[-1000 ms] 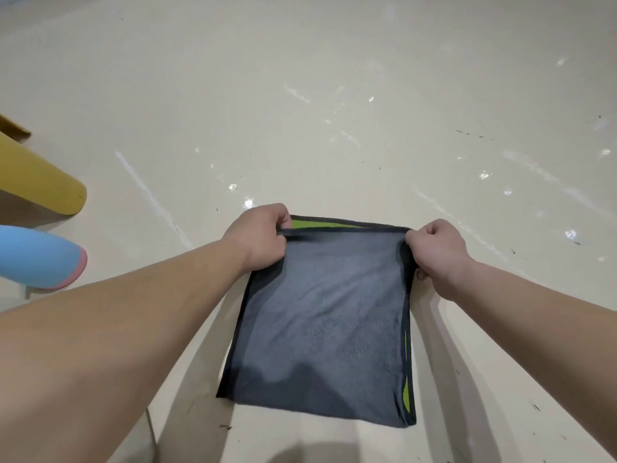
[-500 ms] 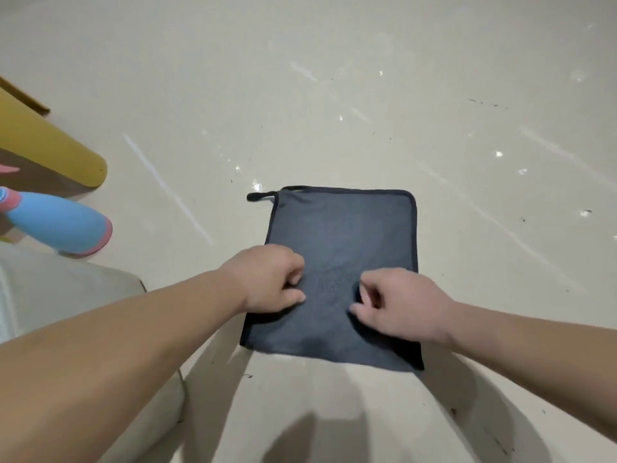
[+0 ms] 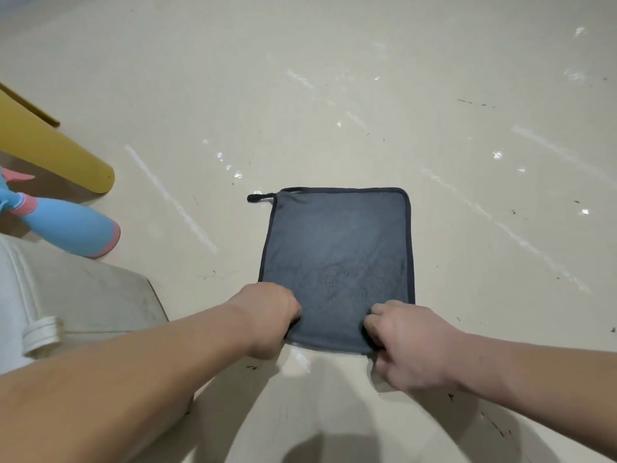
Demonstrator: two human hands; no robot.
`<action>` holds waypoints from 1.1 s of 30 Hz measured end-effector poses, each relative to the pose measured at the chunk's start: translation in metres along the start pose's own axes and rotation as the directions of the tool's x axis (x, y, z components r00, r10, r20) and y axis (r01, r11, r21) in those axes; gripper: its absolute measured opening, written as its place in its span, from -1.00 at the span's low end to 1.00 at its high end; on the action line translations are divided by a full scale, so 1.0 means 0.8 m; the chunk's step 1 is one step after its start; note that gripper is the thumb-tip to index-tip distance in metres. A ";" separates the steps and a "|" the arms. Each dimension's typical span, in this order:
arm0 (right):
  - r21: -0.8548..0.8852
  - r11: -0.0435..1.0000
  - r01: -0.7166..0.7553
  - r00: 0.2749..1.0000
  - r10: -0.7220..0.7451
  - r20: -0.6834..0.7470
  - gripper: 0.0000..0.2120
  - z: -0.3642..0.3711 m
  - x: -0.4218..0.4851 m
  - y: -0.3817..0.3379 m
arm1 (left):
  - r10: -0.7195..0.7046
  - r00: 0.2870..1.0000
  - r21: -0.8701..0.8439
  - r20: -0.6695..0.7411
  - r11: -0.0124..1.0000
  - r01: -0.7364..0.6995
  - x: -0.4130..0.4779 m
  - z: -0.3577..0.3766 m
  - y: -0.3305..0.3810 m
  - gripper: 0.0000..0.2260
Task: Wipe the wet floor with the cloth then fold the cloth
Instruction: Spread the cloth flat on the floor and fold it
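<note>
- Folding is the step in hand, by the look of it: the grey cloth (image 3: 337, 262) lies flat on the pale floor (image 3: 334, 78) as a neat doubled square, its dark hanging loop (image 3: 258, 197) sticking out at the far left corner
- The cloth sits in the middle of the view, just beyond the person's hands, with its near edge closest to the body
- The left hand (image 3: 267, 317) is at the near left corner, knuckles up and fingers curled under, pinching the cloth's edge; the fingertips themselves are hidden
- The right hand (image 3: 409, 345) is at the near right corner, fingers curled in on the fabric and gripping it in the same way
- Both forearms reach forward and slightly inward, wrists low to the floor
- The next move probably calls for lifting both near corners together and carrying them to the far edge, keeping them level so that the hems meet and the fold lies square
- Small shining drops (image 3: 237, 174) lie on the floor beyond the loop, so some wet may remain
- A blue spray bottle (image 3: 71, 225) and a yellow rounded thing (image 3: 50, 152) lie well apart at the left
</note>
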State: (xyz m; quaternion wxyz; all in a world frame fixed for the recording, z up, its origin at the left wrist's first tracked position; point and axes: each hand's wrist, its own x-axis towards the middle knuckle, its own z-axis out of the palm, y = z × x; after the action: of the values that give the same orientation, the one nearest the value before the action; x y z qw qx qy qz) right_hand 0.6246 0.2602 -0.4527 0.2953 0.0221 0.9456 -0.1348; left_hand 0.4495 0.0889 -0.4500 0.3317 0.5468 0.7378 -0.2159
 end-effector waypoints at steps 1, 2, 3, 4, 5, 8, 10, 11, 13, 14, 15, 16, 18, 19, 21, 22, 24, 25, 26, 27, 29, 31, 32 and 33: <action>0.123 0.992 -0.032 0.999 0.032 0.002 -0.90 -0.005 -0.001 0.002 | -0.006 1.000 -0.038 0.029 0.999 0.007 0.000 -0.004 -0.001 -0.85; 0.243 0.967 -0.075 0.997 0.071 0.029 -0.88 -0.011 -0.002 0.003 | -0.005 0.998 -0.080 0.066 0.997 0.010 0.000 -0.006 -0.002 -0.87; 0.346 0.930 -0.121 0.992 0.098 0.085 -0.88 -0.016 -0.002 0.007 | 0.003 0.995 -0.136 0.099 0.991 0.011 -0.001 -0.007 -0.003 -0.88; 0.423 0.891 -0.164 0.982 0.106 0.158 -0.89 -0.021 -0.002 0.010 | 0.011 0.989 -0.197 0.149 0.980 0.019 -0.002 -0.008 -0.004 -0.88; 0.478 0.853 -0.210 0.963 0.096 0.251 -0.90 -0.027 -0.003 0.013 | 0.018 0.978 -0.259 0.209 0.965 0.038 -0.005 -0.010 -0.004 -0.87; 0.564 0.769 -0.299 0.893 0.017 0.450 -0.91 -0.037 -0.003 0.024 | 0.052 0.919 -0.464 0.390 0.873 0.148 -0.013 -0.022 -0.011 -0.82; 0.606 0.732 -0.311 0.898 0.019 0.439 -0.94 -0.044 0.001 0.034 | 0.043 0.911 -0.579 0.410 0.784 0.224 -0.014 -0.032 -0.019 -0.79; 0.630 0.710 -0.314 0.916 0.053 0.397 -0.94 -0.047 0.005 0.040 | 0.015 0.929 -0.627 0.369 0.742 0.237 -0.012 -0.037 -0.025 -0.80; 0.685 0.658 -0.313 0.948 0.179 0.262 -0.92 -0.058 0.017 0.056 | -0.091 0.976 -0.694 0.197 0.690 0.205 -0.002 -0.046 -0.038 -0.83; 0.709 0.637 -0.302 0.951 0.251 0.180 -0.93 -0.063 0.024 0.064 | -0.152 0.984 -0.727 0.095 0.665 0.173 0.004 -0.050 -0.046 -0.84; 0.725 0.628 -0.283 0.944 0.315 0.096 -0.94 -0.068 0.033 0.071 | -0.213 0.977 -0.767 0.003 0.626 0.139 0.010 -0.055 -0.054 -0.84; 0.725 0.637 -0.262 0.930 0.367 0.014 -0.93 -0.072 0.041 0.078 | -0.263 0.962 -0.795 -0.069 0.598 0.107 0.017 -0.058 -0.064 -0.83; 0.702 0.671 -0.239 0.894 0.434 -0.110 -0.90 -0.079 0.059 0.086 | -0.340 0.923 -0.775 -0.182 0.627 0.078 0.028 -0.056 -0.080 -0.81; 0.703 0.673 -0.232 0.876 0.459 -0.149 -0.90 -0.083 0.068 0.089 | -0.378 0.895 -0.738 -0.236 0.669 0.088 0.034 -0.051 -0.086 -0.82; 0.696 0.675 -0.245 0.849 0.496 -0.182 -0.91 -0.086 0.083 0.095 | -0.451 0.841 -0.695 -0.299 0.707 0.132 0.044 -0.034 -0.091 -0.86; 0.674 0.686 -0.274 0.841 0.510 -0.178 -0.91 -0.085 0.089 0.097 | -0.482 0.827 -0.694 -0.290 0.701 0.165 0.046 -0.027 -0.089 -0.79; 0.580 0.733 -0.355 0.842 0.521 -0.143 -0.87 -0.082 0.095 0.098 | -0.517 0.822 -0.688 -0.239 0.687 0.232 0.047 -0.018 -0.083 -0.59; 0.522 0.758 -0.391 0.843 0.523 -0.129 -0.81 -0.080 0.094 0.096 | -0.518 0.825 -0.663 -0.226 0.703 0.259 0.047 -0.015 -0.080 -0.54; 0.476 0.776 -0.415 0.841 0.526 -0.125 -0.76 -0.079 0.093 0.094 | -0.513 0.831 -0.630 -0.213 0.722 0.285 0.046 -0.014 -0.077 -0.52; 0.447 0.785 -0.429 0.840 0.529 -0.124 -0.72 -0.078 0.089 0.092 | -0.516 0.834 -0.607 -0.195 0.731 0.311 0.046 -0.012 -0.075 -0.53; 0.439 0.788 -0.433 0.841 0.528 -0.118 -0.72 -0.073 0.085 0.091 | -0.554 0.824 -0.644 -0.121 0.675 0.359 0.046 -0.010 -0.074 -0.60; 0.514 0.746 -0.424 0.836 0.541 -0.096 -0.84 -0.067 0.081 0.092 | -0.581 0.814 -0.701 -0.019 0.588 0.404 0.045 -0.012 -0.072 -0.69; 0.541 0.724 -0.428 0.830 0.551 -0.081 -0.91 -0.065 0.080 0.093 | -0.573 0.819 -0.692 0.016 0.585 0.423 0.044 -0.014 -0.069 -0.74; 0.553 0.710 -0.436 0.829 0.556 -0.061 -0.93 -0.066 0.078 0.094 | -0.566 0.823 -0.674 0.033 0.595 0.437 0.042 -0.016 -0.066 -0.77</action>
State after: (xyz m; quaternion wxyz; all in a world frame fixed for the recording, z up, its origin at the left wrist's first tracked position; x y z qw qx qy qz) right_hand 0.5531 0.3446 -0.4648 0.1957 0.3702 0.8589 -0.2950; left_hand 0.3895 0.1038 -0.4677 0.3568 0.1812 0.9161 0.0235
